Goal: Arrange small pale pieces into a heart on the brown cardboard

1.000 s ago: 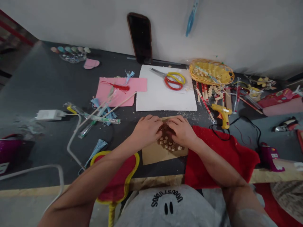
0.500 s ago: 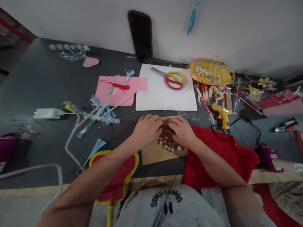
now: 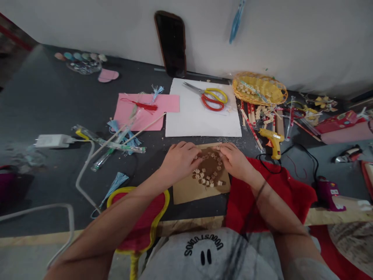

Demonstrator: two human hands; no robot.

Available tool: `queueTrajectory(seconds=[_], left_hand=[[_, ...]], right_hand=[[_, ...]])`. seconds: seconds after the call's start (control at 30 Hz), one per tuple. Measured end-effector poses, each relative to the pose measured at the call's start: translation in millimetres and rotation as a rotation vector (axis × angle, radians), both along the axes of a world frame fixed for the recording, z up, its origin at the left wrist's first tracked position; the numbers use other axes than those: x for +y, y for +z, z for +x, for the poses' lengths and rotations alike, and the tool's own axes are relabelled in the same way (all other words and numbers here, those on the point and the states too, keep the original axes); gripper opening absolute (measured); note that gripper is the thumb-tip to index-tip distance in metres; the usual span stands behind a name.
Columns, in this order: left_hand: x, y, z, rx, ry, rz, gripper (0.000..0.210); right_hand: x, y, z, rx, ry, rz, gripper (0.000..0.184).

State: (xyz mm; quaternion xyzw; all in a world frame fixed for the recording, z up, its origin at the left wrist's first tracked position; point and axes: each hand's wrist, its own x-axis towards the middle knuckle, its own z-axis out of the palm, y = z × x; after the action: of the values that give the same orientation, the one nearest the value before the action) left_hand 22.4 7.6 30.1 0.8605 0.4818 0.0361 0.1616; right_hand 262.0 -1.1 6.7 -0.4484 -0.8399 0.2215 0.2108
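Note:
A piece of brown cardboard (image 3: 183,192) lies in front of me on the dark table. Small pale wooden pieces (image 3: 207,181) stand on it in a rough ring. My left hand (image 3: 183,159) is over the cardboard's left side, fingers curled with the tips close to the ring's left pieces. Across the ring, my right hand (image 3: 234,159) has thumb and fingertips pinched together near its upper right edge. What either hand holds, if anything, is too small or hidden to make out.
Scissors (image 3: 214,99) rest on a white board (image 3: 182,120) behind the cardboard. To the right are a yellow glue gun (image 3: 274,142) with its cord, a wicker basket (image 3: 259,87) and red cloth (image 3: 247,206). Leftward lie a red-and-yellow fan-shaped object (image 3: 167,198), pink paper (image 3: 157,124) and tassels.
My right hand has moved a little to the right, away from my left, uncovering the upper part of the ring of wooden pieces. My left hand stays nearly in place.

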Motion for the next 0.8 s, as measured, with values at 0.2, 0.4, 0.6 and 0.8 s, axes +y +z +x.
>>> queueTrajectory(seconds=[0.2, 0.4, 0.6, 0.8], left_hand=[[-3, 0.5, 6, 0.006, 0.007, 0.013, 0.023], [-3, -3.0, 15, 0.02, 0.01, 0.044, 0.016], [-3, -6.6, 16, -0.011, 0.019, 0.081, 0.012], [-5, -9.4, 17, -0.018, 0.017, 0.102, 0.013]], right_hand=[[0, -0.4, -5, -0.149, 0.037, -0.021, 0.048], [0, 0.4, -10, -0.199, 0.065, -0.001, 0.04], [0, -1.8, -8, -0.186, 0.065, 0.028, 0.032], [0, -0.8, -10, -0.158, 0.052, 0.037, 0.03]])
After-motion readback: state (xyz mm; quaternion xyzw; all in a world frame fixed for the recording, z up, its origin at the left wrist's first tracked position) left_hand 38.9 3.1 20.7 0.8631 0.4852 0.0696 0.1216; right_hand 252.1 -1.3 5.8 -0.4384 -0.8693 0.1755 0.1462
